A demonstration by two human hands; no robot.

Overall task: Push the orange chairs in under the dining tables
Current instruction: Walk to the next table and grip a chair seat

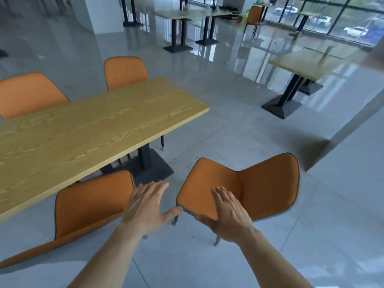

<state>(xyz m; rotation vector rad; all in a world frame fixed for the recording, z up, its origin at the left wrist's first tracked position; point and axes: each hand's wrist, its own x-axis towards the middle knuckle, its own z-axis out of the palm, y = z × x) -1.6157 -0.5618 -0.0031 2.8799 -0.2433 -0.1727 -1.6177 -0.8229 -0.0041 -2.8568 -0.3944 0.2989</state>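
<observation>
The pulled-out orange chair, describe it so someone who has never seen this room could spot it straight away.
Start at the long wooden table nearest the camera. Off its near right corner, out on the grey floor, stands the pulled-out orange chair, with the right hand over its seat. Unlike the other orange chairs at this table, it stands clear of the table, its whole seat showing.

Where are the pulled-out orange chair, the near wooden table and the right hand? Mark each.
pulled-out orange chair [268, 188]: head view, on its backrest.
near wooden table [93, 129]: head view, on the bare tabletop.
right hand [226, 213]: head view, on the back of the hand.
</observation>
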